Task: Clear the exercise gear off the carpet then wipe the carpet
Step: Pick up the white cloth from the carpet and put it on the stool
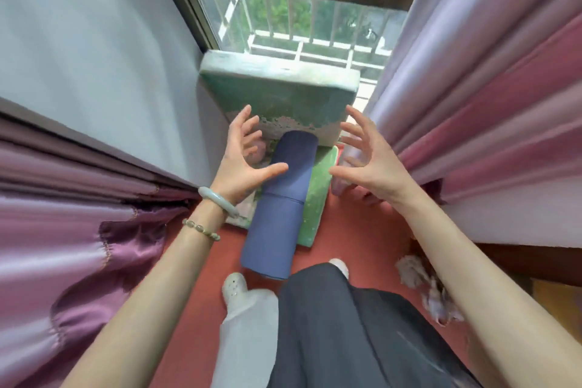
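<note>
Rolled yoga mat (283, 198) leans between the left hand (242, 164) and right hand (368, 164), both spread wide, holding nothing; seemingly propped against a green cushion (283, 98), it could slide onto the carpet (195, 277).

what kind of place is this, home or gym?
Most likely a home, in a narrow spot by a window: long pink curtains on both sides, a barred window with greenery outside, and a red carpet with a rolled blue mat on green cushions.
</note>
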Available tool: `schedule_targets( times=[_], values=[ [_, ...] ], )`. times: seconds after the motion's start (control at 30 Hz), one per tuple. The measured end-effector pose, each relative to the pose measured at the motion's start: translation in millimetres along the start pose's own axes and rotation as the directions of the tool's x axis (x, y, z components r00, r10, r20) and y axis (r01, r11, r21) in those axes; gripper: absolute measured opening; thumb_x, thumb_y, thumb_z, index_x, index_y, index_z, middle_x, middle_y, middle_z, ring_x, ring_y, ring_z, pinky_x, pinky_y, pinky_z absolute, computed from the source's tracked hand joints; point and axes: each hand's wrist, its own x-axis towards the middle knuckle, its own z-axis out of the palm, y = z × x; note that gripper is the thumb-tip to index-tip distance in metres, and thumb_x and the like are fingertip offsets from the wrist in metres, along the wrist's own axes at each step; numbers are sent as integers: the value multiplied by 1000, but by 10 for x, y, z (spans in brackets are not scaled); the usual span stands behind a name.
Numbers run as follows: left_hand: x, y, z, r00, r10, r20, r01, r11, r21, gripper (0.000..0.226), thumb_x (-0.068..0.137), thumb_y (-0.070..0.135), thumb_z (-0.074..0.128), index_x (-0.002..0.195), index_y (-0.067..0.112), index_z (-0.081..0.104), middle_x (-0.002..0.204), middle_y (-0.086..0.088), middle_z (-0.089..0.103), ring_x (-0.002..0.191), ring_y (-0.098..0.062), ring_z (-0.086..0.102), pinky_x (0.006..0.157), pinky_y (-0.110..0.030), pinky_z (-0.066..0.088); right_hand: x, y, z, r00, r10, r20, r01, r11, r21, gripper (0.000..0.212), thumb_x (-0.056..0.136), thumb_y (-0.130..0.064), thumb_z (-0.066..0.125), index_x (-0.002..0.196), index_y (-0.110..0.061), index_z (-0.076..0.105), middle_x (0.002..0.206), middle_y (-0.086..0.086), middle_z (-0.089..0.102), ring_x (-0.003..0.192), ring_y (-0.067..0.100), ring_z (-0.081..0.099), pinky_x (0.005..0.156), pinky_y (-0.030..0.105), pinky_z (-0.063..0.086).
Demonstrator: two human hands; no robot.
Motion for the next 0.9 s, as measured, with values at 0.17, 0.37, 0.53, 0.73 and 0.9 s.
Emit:
schedule_targets(
  times=[0.17, 0.37, 0.53, 0.73, 0.9],
  values=[
    [-368, 823, -42, 981, 142, 132, -142, 990, -3, 108, 55, 40, 80, 143, 35, 17, 144, 3, 34, 128, -9, 42, 105, -34, 39, -774, -755, -286, 989, -119, -84, 117, 993, -23, 94, 73, 4, 74, 134, -49, 27, 141, -2, 38, 126, 11, 43, 107, 40, 41],
    [-740, 1432, -104, 868, 341, 361, -356, 934, -27, 107, 55, 41, 80, 143, 35, 18, 143, 3, 37, 127, -4, 43, 107, -34, 38, -1773, -1213, -127, 926, -230, -299, 220, 973, -65, 94, 74, 3, 73, 138, -46, 25, 145, 0, 36, 132, 14, 39, 110, 40, 37],
    [-1153, 1726, -164, 715, 460, 526, -470, 874, -125, 105, 49, 60, 81, 134, 48, 21, 138, 15, 38, 128, -4, 43, 105, -32, 37, -2659, -1202, 243, 823, -228, -520, 250, 968, -28, 95, 74, 6, 72, 140, -42, 23, 148, 3, 33, 133, 15, 38, 110, 44, 35],
    [-1805, 1923, 108, 493, 515, 701, -540, 813, -218, 106, 49, 63, 80, 136, 47, 21, 138, 15, 37, 127, -1, 42, 104, -27, 37, -3864, -998, 725, 612, -163, -774, 229, 973, -24, 95, 73, 5, 73, 138, -45, 26, 146, 3, 36, 130, 16, 42, 108, 43, 39],
    [-2687, 2127, 662, 213, 534, 818, -553, 756, -350, 108, 51, 58, 80, 139, 40, 19, 141, 9, 37, 127, 0, 42, 103, -19, 36, -5102, -784, 1112, 375, -80, -924, 168, 986, -18, 94, 74, 6, 72, 141, -39, 24, 145, 4, 38, 130, 17, 43, 103, 34, 39]
  ],
)
